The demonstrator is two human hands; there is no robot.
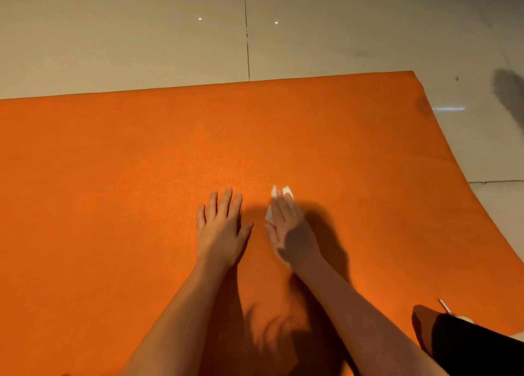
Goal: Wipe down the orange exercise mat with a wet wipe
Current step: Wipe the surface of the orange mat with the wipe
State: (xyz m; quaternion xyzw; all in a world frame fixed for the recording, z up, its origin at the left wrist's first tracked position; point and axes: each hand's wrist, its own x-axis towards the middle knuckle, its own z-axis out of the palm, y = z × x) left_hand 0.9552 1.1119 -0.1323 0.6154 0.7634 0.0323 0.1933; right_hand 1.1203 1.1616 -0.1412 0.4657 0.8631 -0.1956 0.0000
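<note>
The orange mat point(141, 163) lies flat on the tiled floor point(141, 35), and both hands are down on it side by side. The right hand point(289, 229) presses the wet wipe point(287, 190) against the mat with a flat palm. Its fingers point(283, 208) are straight and close together, and white corners of the wipe peek out just past the fingertips and beside the index finger on the thumb side. The left hand point(221, 228) rests flat just beside it, fingers point(226, 203) straight and slightly spread, thumb out toward the right hand, holding nothing.

This looks like a wiping stroke, with the left hand bracing the mat. To do it well, the wipe belongs wholly under the fingers and palm, so that the pressure goes through the cloth and not through bare skin. As it lies, it seems bunched toward the fingertips. Long overlapping strokes should work best, pushed out beyond the fingertips to the far edge, then shifted sideways. The left hand is best placed on the thumb side of the stroke, to stop the mat from creeping. A dark spot point(422, 105) sits far beyond the right fingertips, near the far corner, and probably needs firmer rubbing.
</note>
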